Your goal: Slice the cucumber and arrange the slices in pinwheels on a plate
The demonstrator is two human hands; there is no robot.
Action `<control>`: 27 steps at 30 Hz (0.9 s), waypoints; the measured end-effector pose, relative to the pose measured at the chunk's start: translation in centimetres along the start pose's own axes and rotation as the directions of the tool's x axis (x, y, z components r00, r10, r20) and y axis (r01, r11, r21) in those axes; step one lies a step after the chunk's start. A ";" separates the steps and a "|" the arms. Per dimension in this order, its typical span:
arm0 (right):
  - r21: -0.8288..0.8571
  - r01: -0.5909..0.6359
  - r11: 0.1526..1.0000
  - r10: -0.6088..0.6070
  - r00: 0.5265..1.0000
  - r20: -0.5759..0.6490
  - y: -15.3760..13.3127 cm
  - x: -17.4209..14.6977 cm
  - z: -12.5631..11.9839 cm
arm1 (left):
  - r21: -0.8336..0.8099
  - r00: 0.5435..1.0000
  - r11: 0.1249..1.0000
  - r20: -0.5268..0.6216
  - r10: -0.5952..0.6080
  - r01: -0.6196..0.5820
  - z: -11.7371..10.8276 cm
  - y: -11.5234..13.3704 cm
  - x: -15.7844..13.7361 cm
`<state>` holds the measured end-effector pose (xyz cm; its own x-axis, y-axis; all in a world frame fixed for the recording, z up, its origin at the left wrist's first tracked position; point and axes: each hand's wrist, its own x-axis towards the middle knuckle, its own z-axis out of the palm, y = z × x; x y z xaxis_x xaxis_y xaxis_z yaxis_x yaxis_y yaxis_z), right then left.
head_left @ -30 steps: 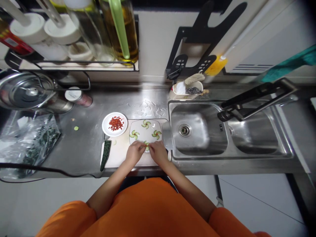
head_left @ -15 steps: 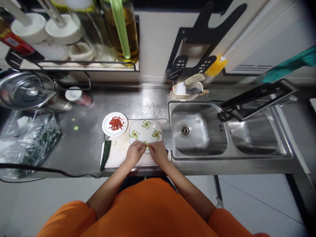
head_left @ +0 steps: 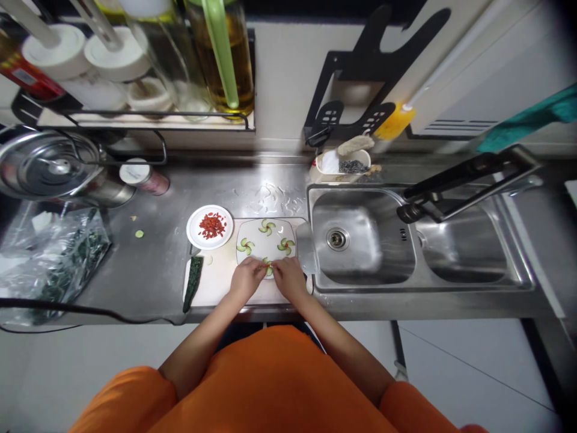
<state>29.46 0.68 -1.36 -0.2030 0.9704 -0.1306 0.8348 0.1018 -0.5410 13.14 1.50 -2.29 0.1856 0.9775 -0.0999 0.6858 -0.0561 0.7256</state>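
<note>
At the near rim of a white square plate, my left hand and my right hand come together with fingertips pinched. Between them lies a pinwheel of cucumber slices, partly covered by the fingers. Whatever tiny piece each hand pinches is too small to make out. Three more pinwheels of green-edged cucumber slices sit at the plate's far side, left side and right side, with a red bit at the middle of the right one. Small red berries, probably goji, fill a round white dish.
A white cutting board lies under the plate, with a dark green cucumber piece on its left. A knife blade shows right of the plate. The steel sink is to the right; a plastic bag of greens lies left.
Hardly anything differs. My fingertips make only slight movements over the near cucumber pinwheel, and both hands stay in place.
</note>
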 end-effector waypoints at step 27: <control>-0.026 0.012 1.000 -0.012 1.000 0.011 -0.1 -0.1 0.4 | 0.000 1.000 1.000 0.012 0.025 -0.025 0.0 -0.6 -0.1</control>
<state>29.19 0.48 -1.64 -0.2185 0.9668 -0.1329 0.8452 0.1194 -0.5209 12.66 1.40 -2.74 0.2107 0.9734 -0.0897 0.6811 -0.0804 0.7278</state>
